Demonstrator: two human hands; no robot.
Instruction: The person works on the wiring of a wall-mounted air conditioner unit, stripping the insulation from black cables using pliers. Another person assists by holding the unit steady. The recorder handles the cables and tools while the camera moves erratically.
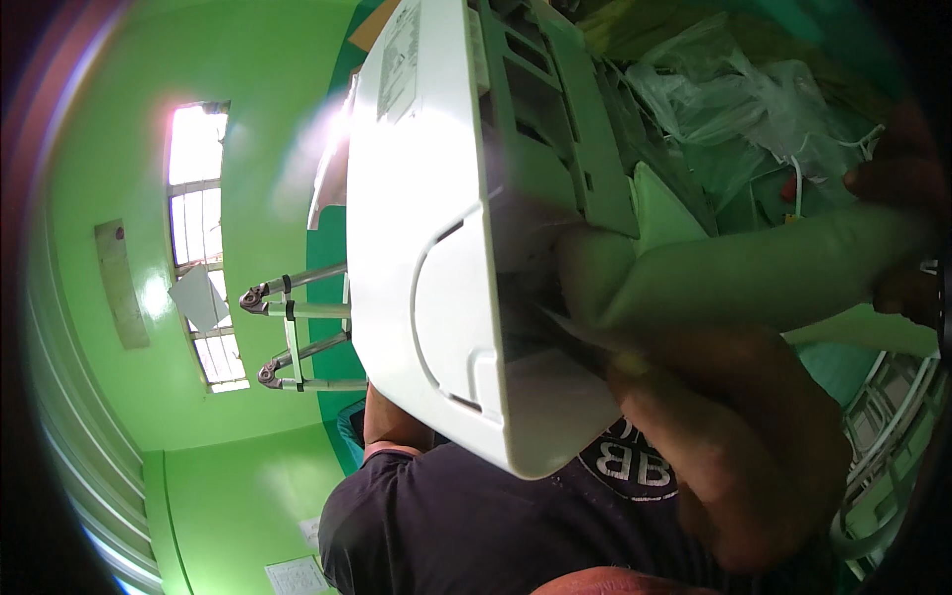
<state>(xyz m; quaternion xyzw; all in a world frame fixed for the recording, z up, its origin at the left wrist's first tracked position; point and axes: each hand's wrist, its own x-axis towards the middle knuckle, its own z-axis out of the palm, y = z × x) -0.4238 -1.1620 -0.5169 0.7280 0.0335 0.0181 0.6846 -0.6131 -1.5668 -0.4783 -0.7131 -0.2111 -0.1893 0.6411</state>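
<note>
A long white air-conditioner indoor unit (426, 228) stands on end in front of me, its open side facing right. My left arm (392, 416) runs up behind the casing, which hides the hand. At the lower right of the unit, my right hand (734, 436) is closed, its thumb pressed on a thin dark piece reaching into the shadowed opening; I cannot make out what that is. Above this hand a thick, pale, soft-wrapped pipe (754, 268) stretches from the opening to the right edge. Dark fingers (897, 188) grip it there; whose they are I cannot tell.
A folded metal ladder (307, 309) shows behind the unit on the left. Clear plastic bags (724, 89) lie at the upper right, and a white rack-like frame (892, 436) stands at the lower right. A green wall (119, 397) holds a barred window (201, 228).
</note>
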